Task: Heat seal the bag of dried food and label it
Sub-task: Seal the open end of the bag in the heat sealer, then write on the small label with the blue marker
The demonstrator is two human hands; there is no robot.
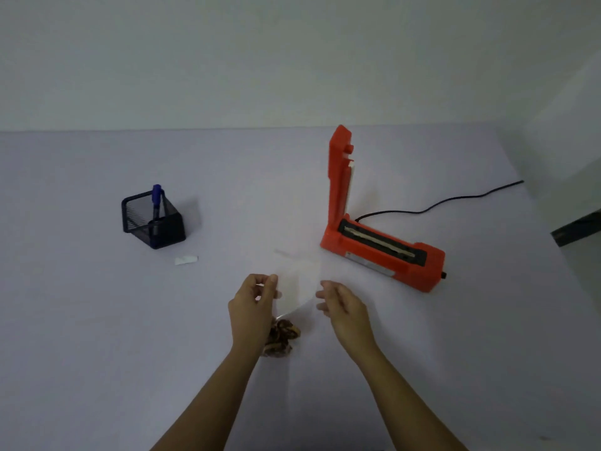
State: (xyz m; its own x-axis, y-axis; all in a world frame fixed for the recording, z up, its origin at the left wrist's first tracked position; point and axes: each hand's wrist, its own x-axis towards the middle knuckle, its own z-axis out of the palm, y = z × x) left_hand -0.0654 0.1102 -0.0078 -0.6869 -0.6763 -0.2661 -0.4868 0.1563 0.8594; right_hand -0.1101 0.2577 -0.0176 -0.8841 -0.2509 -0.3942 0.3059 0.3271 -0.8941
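Observation:
A clear plastic bag hangs over the table's middle, with brown dried food bunched at its bottom. My left hand pinches the bag's left edge near the top. My right hand is just right of the bag with fingers apart, at or near its right edge; contact is unclear. The orange heat sealer stands to the right with its arm raised upright and the sealing strip exposed. A small white label lies flat to the left.
A black mesh pen holder with a blue marker stands at the left. The sealer's black cord trails off to the right. A dark object sits at the right edge. The wall rises behind the table.

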